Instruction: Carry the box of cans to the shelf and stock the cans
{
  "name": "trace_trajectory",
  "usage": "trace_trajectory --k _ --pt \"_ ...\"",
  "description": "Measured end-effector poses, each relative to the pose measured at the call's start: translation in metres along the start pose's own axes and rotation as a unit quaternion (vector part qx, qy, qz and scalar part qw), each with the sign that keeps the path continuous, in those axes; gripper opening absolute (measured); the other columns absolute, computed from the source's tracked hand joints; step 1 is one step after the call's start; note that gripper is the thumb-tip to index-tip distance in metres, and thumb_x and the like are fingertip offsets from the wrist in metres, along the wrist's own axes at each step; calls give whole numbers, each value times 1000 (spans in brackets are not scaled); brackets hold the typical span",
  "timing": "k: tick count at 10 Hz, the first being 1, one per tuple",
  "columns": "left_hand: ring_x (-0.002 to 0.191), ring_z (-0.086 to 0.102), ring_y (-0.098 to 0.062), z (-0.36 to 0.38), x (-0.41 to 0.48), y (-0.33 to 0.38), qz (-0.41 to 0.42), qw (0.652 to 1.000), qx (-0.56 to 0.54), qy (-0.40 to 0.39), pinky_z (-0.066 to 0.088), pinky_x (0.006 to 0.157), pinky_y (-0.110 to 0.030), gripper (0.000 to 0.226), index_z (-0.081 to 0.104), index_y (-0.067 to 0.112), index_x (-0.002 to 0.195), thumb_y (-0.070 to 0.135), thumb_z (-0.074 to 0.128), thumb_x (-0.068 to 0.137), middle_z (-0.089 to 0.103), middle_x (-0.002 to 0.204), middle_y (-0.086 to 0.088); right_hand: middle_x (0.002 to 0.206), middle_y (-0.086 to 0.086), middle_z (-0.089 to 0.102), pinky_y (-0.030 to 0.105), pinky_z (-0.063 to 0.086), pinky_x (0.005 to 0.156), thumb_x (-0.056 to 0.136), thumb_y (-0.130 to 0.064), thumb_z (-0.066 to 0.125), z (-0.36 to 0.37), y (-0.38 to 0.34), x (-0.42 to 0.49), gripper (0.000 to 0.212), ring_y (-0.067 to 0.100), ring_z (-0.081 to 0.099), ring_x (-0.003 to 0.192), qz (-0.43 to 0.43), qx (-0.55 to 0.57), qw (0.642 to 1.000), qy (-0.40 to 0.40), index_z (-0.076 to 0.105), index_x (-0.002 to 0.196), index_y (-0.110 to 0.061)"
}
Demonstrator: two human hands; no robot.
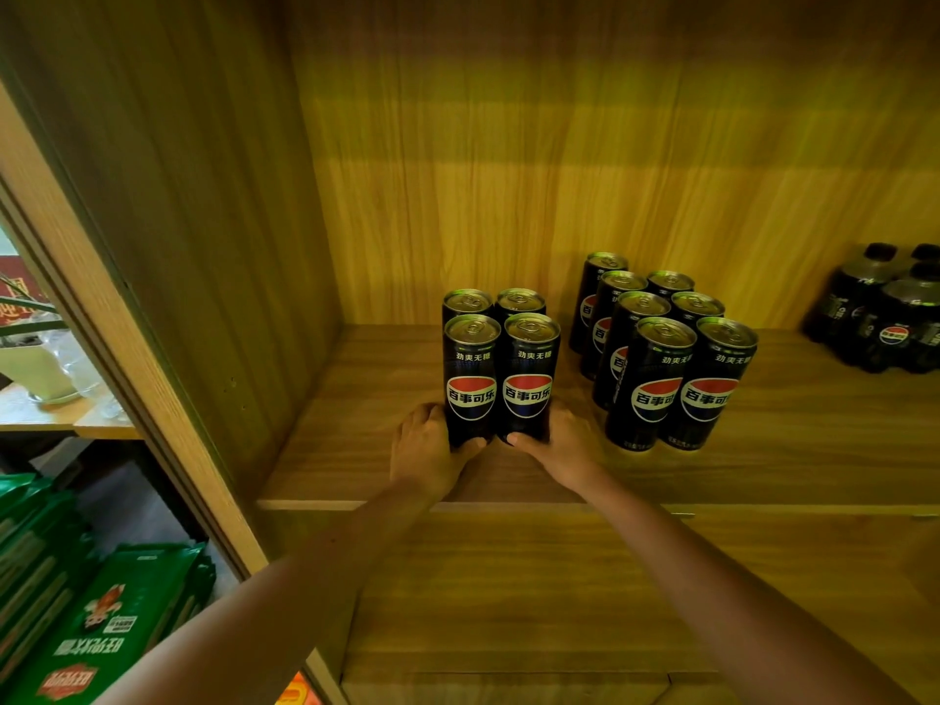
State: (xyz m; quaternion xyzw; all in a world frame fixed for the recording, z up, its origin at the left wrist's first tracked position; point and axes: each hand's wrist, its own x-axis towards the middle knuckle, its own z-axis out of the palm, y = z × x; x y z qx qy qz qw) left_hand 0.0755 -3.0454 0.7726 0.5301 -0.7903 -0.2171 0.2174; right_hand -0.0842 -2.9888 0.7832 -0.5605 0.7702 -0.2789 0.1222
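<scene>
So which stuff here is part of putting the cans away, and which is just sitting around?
Part of the job:
- four cans, held at the base by the left hand and right hand
- seven stocked cans
- shelf

Just sitting around:
- bottles
- green packets

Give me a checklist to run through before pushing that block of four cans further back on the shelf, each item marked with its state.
1. Left hand on the front-left can: ok.
2. Right hand on the front-right can: ok.
3. All four cans upright and packed together: ok.
4. Bare shelf board behind the block: ok.
5. Gap to the larger can group on the right: ok, apart.
6. Box with remaining cans within reach: cannot tell, not in view.
</scene>
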Motion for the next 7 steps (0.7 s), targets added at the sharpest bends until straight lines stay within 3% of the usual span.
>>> trace_trajectory --k 5,7 --pt "133 35 -24 4 -3 -3 5 998 56 3 26 112 -38 70 36 13 136 54 52 82 43 142 -8 130 10 54 23 36 81 78 -40 66 -4 -5 -10 62 25 53 116 -9 30 999 -3 45 126 -8" --pt "136 31 -23 1 -15 -10 23 994 100 37 23 113 -40 75 31 13 139 58 50 82 38 145 -7 134 10 50 37 42 100 75 -34 71 -8 -1 -19 76 25 49 121 -13 68 998 0 33 135 -9"
